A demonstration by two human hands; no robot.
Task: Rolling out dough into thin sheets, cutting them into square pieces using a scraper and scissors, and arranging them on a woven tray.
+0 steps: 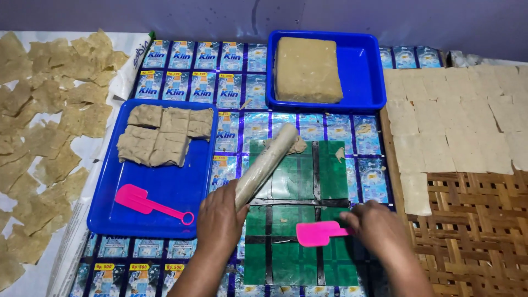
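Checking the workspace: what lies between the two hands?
In the head view, only the green mat with dark tape strips lies between left hand and right hand.

A sachet-patterned sheet (242, 88) is covering the tabletop, bearing two blue trays (165, 192) at ten and twelve o'clock, a green mat (291, 247) at six.

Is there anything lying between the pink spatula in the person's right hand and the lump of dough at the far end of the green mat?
Nothing visible does. The right hand holds the pink plastic spatula flat on the green mat. The dough lump lies beyond bare mat, beside the roller in the left hand.
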